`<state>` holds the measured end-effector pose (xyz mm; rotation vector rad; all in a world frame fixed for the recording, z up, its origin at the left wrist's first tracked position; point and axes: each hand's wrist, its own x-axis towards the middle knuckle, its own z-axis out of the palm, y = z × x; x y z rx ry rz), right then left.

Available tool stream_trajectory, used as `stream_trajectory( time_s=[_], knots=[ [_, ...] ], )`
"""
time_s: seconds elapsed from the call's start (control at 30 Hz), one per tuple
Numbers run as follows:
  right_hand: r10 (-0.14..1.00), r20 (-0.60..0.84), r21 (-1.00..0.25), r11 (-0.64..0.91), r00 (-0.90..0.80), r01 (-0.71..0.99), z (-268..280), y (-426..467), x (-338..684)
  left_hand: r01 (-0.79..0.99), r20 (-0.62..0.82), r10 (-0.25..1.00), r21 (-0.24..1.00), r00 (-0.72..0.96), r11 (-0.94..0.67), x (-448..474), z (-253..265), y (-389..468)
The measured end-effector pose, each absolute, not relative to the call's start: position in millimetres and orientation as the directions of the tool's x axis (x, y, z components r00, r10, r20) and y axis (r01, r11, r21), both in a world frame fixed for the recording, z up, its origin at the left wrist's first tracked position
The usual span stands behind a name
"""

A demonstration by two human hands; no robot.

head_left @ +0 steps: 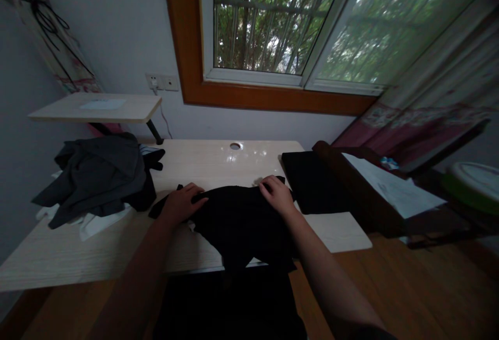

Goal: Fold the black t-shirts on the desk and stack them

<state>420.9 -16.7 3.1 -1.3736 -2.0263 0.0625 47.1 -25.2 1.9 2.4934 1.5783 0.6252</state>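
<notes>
A dim room is seen, with a wood-framed window above a pale wood-grain worktop set against a white wall. No brand, label or readable writing can be made out anywhere; a white sheet of paper at the right carries marks too faint to be read. A black cloth garment is spread at the front middle of the worktop, its long axis running from the far edge toward the person, and its near end is draped over the front edge. The left hand is laid on the garment's left far corner, fingers bent down onto the fabric; whether cloth is pinched cannot be told. The right hand is pressed on the right far edge, fingers curled over it. A heap of grey and white clothes lies at the left, and a flat folded black cloth just to the right.
</notes>
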Motion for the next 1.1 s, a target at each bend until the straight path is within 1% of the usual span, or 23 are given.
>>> stream_trajectory(
  time_s=[0.1, 0.23, 0.33, 0.43, 0.57, 0.63, 0.7, 0.8, 0.93, 1.0, 1.1],
  knots=[
    [0.837, 0.498, -0.357, 0.437, -0.228, 0.826, 1, -17, 425, 0.841, 0.237, 0.892, 0.308, 0.384, -0.444, 47, 0, -25],
    [0.828, 0.534, -0.343, 0.396, -0.17, 0.852, -2, -16, 428, 0.82, 0.245, 0.866, 0.288, 0.437, -0.495, 46, -3, -23],
    [0.827, 0.538, -0.367, 0.404, -0.163, 0.838, -4, -15, 429, 0.779, 0.31, 0.826, 0.293, 0.47, -0.554, 46, -5, -22],
    [0.829, 0.531, -0.396, 0.424, -0.173, 0.815, -4, -15, 431, 0.768, 0.411, 0.794, 0.279, 0.447, -0.577, 46, -2, -20],
    [0.822, 0.509, -0.436, 0.501, -0.254, 0.748, -1, -17, 433, 0.81, 0.526, 0.769, 0.229, 0.363, -0.539, 44, 5, -19],
    [0.813, 0.5, -0.449, 0.538, -0.298, 0.713, 1, -18, 432, 0.833, 0.564, 0.76, 0.211, 0.324, -0.512, 43, 7, -19],
    [0.805, 0.509, -0.454, 0.553, -0.307, 0.698, 2, -19, 430, 0.848, 0.584, 0.756, 0.205, 0.294, -0.488, 42, 8, -19],
    [0.793, 0.546, -0.441, 0.545, -0.27, 0.713, 1, -19, 428, 0.862, 0.603, 0.758, 0.219, 0.249, -0.457, 41, 7, -21],
    [0.763, 0.601, -0.388, 0.537, -0.236, 0.749, 0, -20, 427, 0.841, 0.619, 0.748, 0.255, 0.238, -0.478, 41, 8, -22],
    [0.737, 0.643, -0.366, 0.534, -0.207, 0.762, 0, -21, 427, 0.822, 0.615, 0.752, 0.287, 0.235, -0.492, 41, 9, -23],
    [0.674, 0.731, -0.352, 0.506, -0.107, 0.787, 0, -22, 427, 0.768, 0.599, 0.76, 0.353, 0.253, -0.534, 42, 12, -25]
  ],
)
